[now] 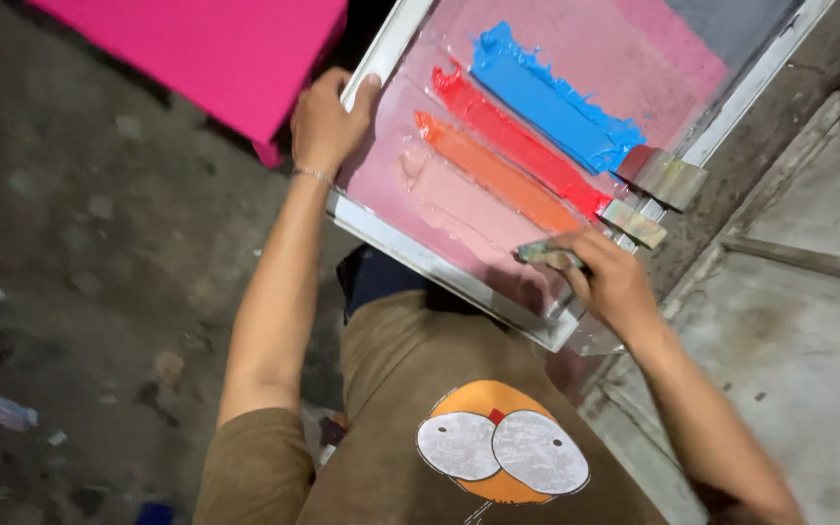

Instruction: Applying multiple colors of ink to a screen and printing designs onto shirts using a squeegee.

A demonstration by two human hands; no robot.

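Observation:
A metal-framed printing screen (410,245) is tilted in front of me, its pink mesh carrying stripes of blue paint (546,97), red paint (517,146), orange paint (493,173) and pale pink paint (459,199). My left hand (328,122) grips the frame's left edge, thumb over the rim. My right hand (610,280) holds a small flat scraper (548,256) at the lower end of the pale pink stripe. Two more scrapers (668,175) (632,224) rest at the ends of the blue and red stripes.
A bright pink fabric sheet (216,49) lies at the upper left, beyond the frame. A grey concrete ledge (809,321) runs along the right. Dark floor (80,292) with scattered scraps and bits of litter spreads to the left. My brown shirt fills the bottom.

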